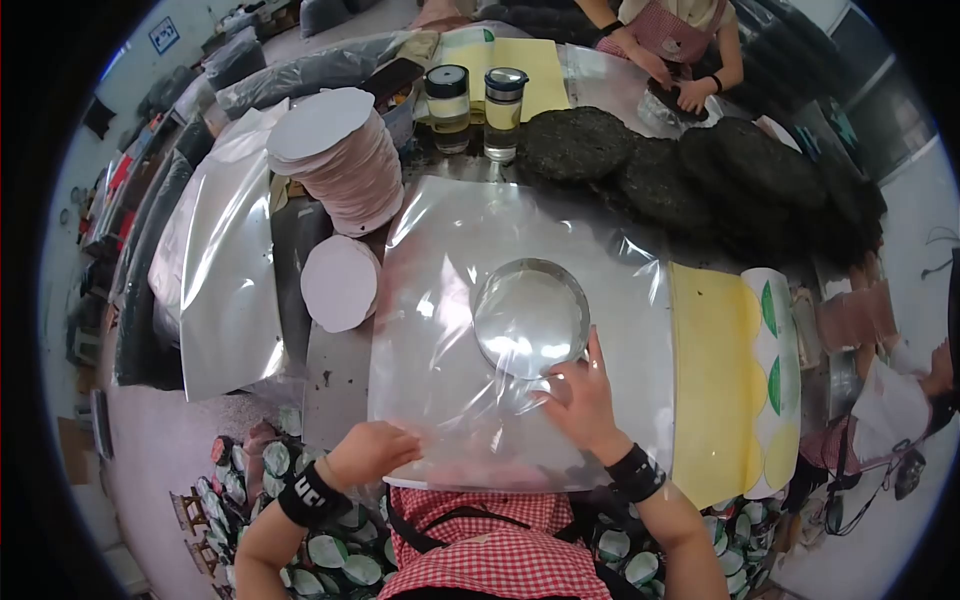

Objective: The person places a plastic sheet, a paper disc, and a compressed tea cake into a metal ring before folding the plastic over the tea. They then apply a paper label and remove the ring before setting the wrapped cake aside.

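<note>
This single view comes from a camera worn on the person's head. It faces forward and steeply down, with a very wide, rounded field. The red-and-white checked cloth apron (490,562) at the lower edge is seen from close above. The shiny, transparent plastic sheet (435,310) on the grey desk (335,390) takes the middle, also near. Toward the top, the view reaches another person (672,40) across the desk, who appears smaller and farther.

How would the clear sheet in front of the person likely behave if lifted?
The clear sheet would probably flop, since ripples cross it. Being see-through, it's likely thin and light. Its glossy glare suggests it may feel slippery.
</note>
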`<state>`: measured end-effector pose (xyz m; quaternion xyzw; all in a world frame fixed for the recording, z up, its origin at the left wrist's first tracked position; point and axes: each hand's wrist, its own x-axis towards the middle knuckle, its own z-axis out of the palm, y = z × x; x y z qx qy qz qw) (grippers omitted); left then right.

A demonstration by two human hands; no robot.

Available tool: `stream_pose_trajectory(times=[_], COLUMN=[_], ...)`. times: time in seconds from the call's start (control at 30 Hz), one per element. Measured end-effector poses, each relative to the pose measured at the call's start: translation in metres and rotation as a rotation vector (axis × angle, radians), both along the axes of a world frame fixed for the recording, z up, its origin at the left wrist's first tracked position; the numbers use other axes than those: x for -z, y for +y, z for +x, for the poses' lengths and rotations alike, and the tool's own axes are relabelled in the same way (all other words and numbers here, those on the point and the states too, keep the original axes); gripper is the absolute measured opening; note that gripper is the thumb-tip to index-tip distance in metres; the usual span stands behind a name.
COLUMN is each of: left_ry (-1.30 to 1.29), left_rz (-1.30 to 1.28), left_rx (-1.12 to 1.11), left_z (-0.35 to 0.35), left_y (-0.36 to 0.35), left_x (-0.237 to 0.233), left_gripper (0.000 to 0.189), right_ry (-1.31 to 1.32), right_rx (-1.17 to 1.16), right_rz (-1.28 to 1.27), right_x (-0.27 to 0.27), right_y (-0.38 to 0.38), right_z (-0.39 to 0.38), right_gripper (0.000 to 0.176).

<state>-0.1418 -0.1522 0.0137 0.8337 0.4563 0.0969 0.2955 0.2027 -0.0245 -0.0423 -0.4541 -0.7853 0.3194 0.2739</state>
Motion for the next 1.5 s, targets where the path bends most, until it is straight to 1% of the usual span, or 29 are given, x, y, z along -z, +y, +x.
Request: stream_pose_trajectory(times=[0.07, 0.1, 0.13, 0.17, 0.2, 0.23, 0.27, 0.3, 0.37, 0.4, 0.43, 0.5, 0.53, 0.6, 0.67, 0.73, 0.77, 0.8, 0.83, 0.9, 0.97, 1.03, 1.1, 1.17, 1.23, 1.3, 1.37, 1.43, 1.5], left_ry=[-0.025, 0.087, 0.190, 0.176, 0.349, 0.528, 0.517, 0.505, 0.500, 0.531, 0.562, 0.535, 0.506, 0.488, 0.461, 0.163, 0.015, -0.098, -0.002, -0.019, -0.009, -0.094, -0.249, -0.263, -0.164, -0.126, -0.529, -0.496, -0.831], left_rz=[0.183, 0.314, 0.440, 0.445, 0.576, 0.704, 0.642, 0.587, 0.623, 0.642, 0.667, 0.609, 0.540, 0.444, 0.362, 0.924, 0.943, 0.923, 0.838, 0.789, 0.641, 0.567, 0.738, 0.829, 0.737, 0.682, 0.105, 0.171, -0.018], left_rx=[-0.117, -0.226, -0.343, -0.346, -0.509, -0.674, -0.671, -0.665, -0.587, -0.562, -0.544, -0.578, -0.625, -0.693, -0.733, -0.463, -0.366, -0.226, -0.127, -0.096, -0.098, -0.137, -0.166, -0.186, -0.559, -0.675, -0.826, -0.754, -0.791], left_z=[-0.006, -0.011, -0.015, -0.022, -0.034, -0.046, -0.060, -0.068, -0.077, -0.078, -0.078, -0.077, -0.074, -0.053, -0.017, 0.027, 0.044, 0.068, 0.089, 0.107, 0.113, 0.109, 0.099, 0.096, 0.102, 0.096, 0.080, 0.082, 0.090], left_y=[0.033, 0.049, 0.064, 0.080, 0.097, 0.108, 0.110, 0.110, 0.110, 0.109, 0.108, 0.113, 0.113, 0.115, 0.116, 0.112, 0.111, 0.117, 0.122, 0.133, 0.135, 0.127, 0.126, 0.129, 0.143, 0.155, 0.168, 0.172, 0.182], left_x=[-0.012, -0.019, -0.022, -0.014, -0.001, 0.011, 0.025, 0.033, 0.042, 0.045, 0.046, 0.041, 0.038, 0.000, -0.043, -0.067, -0.053, -0.049, -0.044, 0.002, 0.032, 0.019, -0.003, -0.021, -0.035, -0.002, 0.031, 0.014, -0.005], left_gripper=[0.034, 0.038, 0.042, 0.042, 0.042, 0.042, 0.042, 0.041, 0.035, 0.032, 0.029, 0.026, 0.022, 0.020, 0.018, 0.014, 0.015, 0.021, 0.027, 0.031, 0.029, 0.027, 0.029, 0.037, 0.049, 0.057, 0.057, 0.058, 0.056], right_ry=[-0.053, -0.123, -0.141, -0.347, -0.240, 0.024, -0.311, -0.640, -0.460, -0.134, -0.081, 0.121, 0.208, 0.490, 0.557, 0.626, 0.701, 0.772, 0.764, 0.817, 0.712, 0.767, 0.741, 0.807, 0.751, 0.668, 0.607, 0.589, 0.719], right_rx=[0.024, 0.022, -0.058, -0.156, -0.283, -0.461, -0.475, -0.451, -0.622, -0.227, 0.038, 0.235, 0.236, 0.321, 0.495, 0.577, 0.567, 0.553, 0.549, 0.428, 0.330, 0.292, 0.285, 0.313, 0.383, 0.331, 0.291, 0.275, 0.315], right_rz=[-0.017, -0.015, 0.127, 0.092, 0.302, 0.096, -0.388, -0.872, -0.379, -0.140, 0.055, -0.086, 0.026, -0.336, -0.577, -0.647, -0.586, -0.524, -0.522, -0.408, -0.410, -0.585, -0.741, -0.894, -0.934, -0.849, -0.742, -0.555, -0.431], right_x=[0.011, 0.023, 0.042, 0.016, 0.007, 0.017, 0.023, 0.008, -0.036, -0.080, -0.096, -0.088, -0.079, -0.064, -0.057, -0.045, -0.038, -0.036, -0.038, -0.047, -0.061, -0.060, -0.049, -0.038, -0.021, -0.017, -0.028, -0.047, -0.064], right_y=[-0.014, -0.038, -0.066, -0.095, -0.121, -0.148, -0.178, -0.182, -0.121, -0.070, -0.015, 0.101, 0.161, 0.259, 0.313, 0.324, 0.325, 0.324, 0.316, 0.275, 0.225, 0.180, 0.136, 0.090, 0.064, 0.058, 0.071, 0.079, 0.099], right_z=[0.005, 0.016, 0.033, 0.036, 0.047, 0.071, 0.098, 0.114, 0.149, 0.126, 0.105, 0.088, 0.069, 0.027, -0.011, -0.032, -0.038, -0.040, -0.038, -0.026, 0.001, 0.023, 0.032, 0.027, 0.021, 0.027, 0.028, 0.029, 0.023], right_gripper=[0.060, 0.064, 0.069, 0.056, 0.045, 0.041, 0.044, 0.057, 0.033, 0.018, 0.017, 0.026, 0.032, 0.037, 0.034, 0.036, 0.036, 0.037, 0.037, 0.038, 0.037, 0.037, 0.035, 0.033, 0.032, 0.029, 0.027, 0.023, 0.017])
